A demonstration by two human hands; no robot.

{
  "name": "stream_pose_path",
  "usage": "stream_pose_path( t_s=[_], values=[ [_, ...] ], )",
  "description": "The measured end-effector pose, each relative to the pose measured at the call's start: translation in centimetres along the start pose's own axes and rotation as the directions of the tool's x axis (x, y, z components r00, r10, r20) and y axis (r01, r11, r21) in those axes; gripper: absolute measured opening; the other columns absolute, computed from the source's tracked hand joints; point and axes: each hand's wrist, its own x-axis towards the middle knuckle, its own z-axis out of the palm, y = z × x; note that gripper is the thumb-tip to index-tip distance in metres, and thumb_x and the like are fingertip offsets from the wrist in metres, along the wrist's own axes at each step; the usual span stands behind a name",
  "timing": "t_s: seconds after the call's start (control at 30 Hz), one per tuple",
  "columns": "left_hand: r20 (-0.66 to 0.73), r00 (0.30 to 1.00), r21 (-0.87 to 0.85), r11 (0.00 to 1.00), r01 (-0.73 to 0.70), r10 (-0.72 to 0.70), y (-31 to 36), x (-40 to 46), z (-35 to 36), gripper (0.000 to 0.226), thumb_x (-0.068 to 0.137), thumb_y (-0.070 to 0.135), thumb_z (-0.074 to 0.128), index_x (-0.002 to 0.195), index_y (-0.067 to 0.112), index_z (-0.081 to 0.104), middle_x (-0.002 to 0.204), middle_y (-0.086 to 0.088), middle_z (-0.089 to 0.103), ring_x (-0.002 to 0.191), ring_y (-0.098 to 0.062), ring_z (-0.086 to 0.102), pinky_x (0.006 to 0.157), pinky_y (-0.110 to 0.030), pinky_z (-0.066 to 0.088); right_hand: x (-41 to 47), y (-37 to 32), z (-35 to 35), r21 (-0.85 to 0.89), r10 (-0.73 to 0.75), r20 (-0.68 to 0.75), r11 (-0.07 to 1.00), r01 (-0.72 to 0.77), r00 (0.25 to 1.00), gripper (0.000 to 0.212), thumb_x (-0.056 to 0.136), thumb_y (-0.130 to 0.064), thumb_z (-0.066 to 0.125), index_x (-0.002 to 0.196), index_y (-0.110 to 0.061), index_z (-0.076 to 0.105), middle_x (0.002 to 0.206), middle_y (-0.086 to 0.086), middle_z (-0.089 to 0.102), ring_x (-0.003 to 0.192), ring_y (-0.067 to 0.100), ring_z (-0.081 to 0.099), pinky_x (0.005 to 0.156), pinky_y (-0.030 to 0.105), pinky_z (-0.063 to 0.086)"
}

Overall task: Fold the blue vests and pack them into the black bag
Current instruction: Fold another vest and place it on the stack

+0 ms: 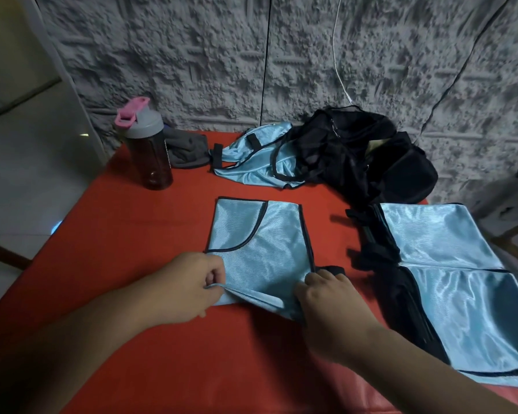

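I see a red table (126,234) filling most of the frame, with a grey textured wall (192,55) behind it. At the right edge lies a stack (449,282) of folded blue vests, black trim showing along its left side. The black bag (371,156) slumps at upper centre-right against the wall, and an unfolded vest (251,156) lies crumpled just left of it, touching it. In the centre a half-folded vest (260,243) lies flat (its black-edged armhole curves at upper left). My left hand (189,288) pinches its near-left edge, fingers curled on the cloth; my right hand (329,300) grips the near-right corner, the fabric lifted into a ridge between the two. The hands are apart, one at each lower corner. At upper left stands a bottle (147,150) with a pink cap, and a grey cloth (186,150) sits just right of it.
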Motion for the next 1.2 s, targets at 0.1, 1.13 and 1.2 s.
stream_pose_path(
  t_s=[0.1,1.13,1.2],
  values=[
    [0.037,0.999,0.009,1.000,0.003,-0.003,0.2,-0.2,-0.7,0.014,0.089,0.009,0.066,0.080,0.019,0.060,0.066,0.000,0.065,0.054,-0.015,0.070,0.052,-0.031,0.051,0.4,0.7,-1.2,0.079,-0.021,0.042,0.997,0.018,0.999,0.028,0.052,-0.019,0.061,0.067,-0.030,0.041,0.069,-0.004,0.057,0.067,0.025,0.061,0.060,0.034,0.037],
    [-0.277,0.957,-0.200,0.979,0.036,-0.092,-3.3,7.8,-1.9,0.022,0.089,0.000,0.065,0.086,0.019,0.054,0.063,-0.005,0.060,0.044,-0.004,0.044,0.050,-0.028,0.041,10.0,7.1,-2.0,0.617,0.304,0.177,0.706,-0.347,0.936,0.019,0.080,-0.014,0.077,0.099,-0.018,0.076,0.075,-0.007,0.068,0.061,0.007,0.062,0.048,0.008,0.041],
    [-0.306,0.947,-0.210,0.977,0.033,-0.097,-3.3,8.2,-1.7,0.018,0.090,0.000,0.065,0.085,0.016,0.058,0.063,-0.007,0.059,0.044,-0.002,0.042,0.048,-0.021,0.034,10.5,7.2,-1.4,0.604,0.332,0.159,0.713,-0.357,0.930,0.021,0.081,-0.014,0.076,0.101,-0.018,0.077,0.075,-0.008,0.067,0.062,0.001,0.060,0.051,0.006,0.040]
  ],
)
